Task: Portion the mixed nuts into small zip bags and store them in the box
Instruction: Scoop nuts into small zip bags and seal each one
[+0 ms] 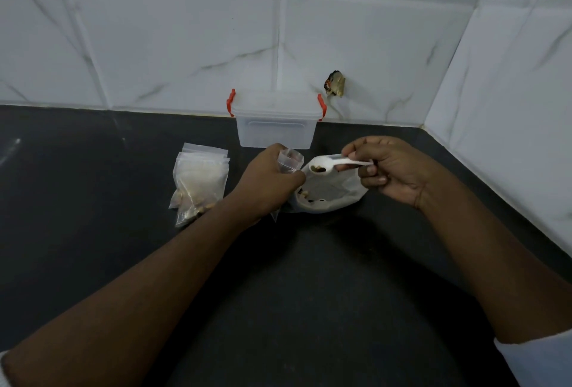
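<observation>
My left hand [269, 179] holds a small clear zip bag [290, 161] upright, its mouth facing right. My right hand [393, 170] pinches the handle of a white plastic spoon [328, 165] whose bowl carries a few nuts, right beside the bag's mouth. Below the spoon lies a larger white bag of mixed nuts [328, 193], open on the counter. A pile of small zip bags with nuts [198, 182] lies to the left. The clear plastic box [275, 122] with red latches stands shut against the back wall.
The black counter [309, 278] runs to white tiled walls at the back and right. A small dark scrap [335, 83] sticks to the back wall above the box's right side.
</observation>
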